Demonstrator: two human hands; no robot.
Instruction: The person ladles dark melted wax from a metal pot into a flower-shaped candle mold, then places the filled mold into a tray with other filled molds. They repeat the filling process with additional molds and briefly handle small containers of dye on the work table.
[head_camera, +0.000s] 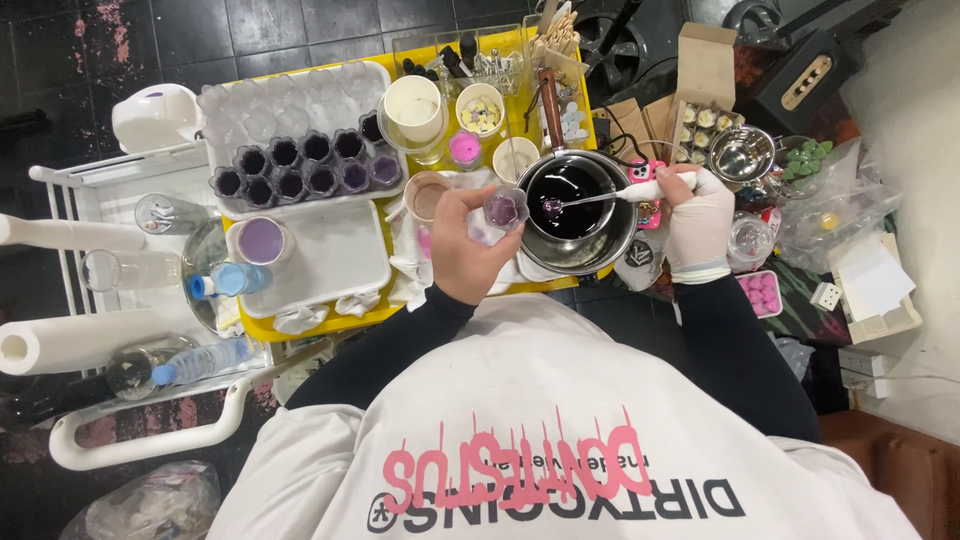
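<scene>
My left hand (462, 245) is bare and holds a small clear cup (502, 211) with purple liquid in it, just left of a steel pot (578, 210) of dark purple liquid. My right hand (698, 218), in a white glove, grips the white handle of a spoon (600, 197) whose bowl hangs over the pot, close to the cup. The pot stands at the right end of a yellow tray (330, 322).
A white tray (300, 165) carries two rows of small cups of dark purple liquid. Around it are a lilac jar (261, 240), a white cup (413, 104), a pink pot (464, 149), water bottles (205, 360), paper rolls (60, 345), a steel bowl (741, 153) and cardboard boxes (704, 75).
</scene>
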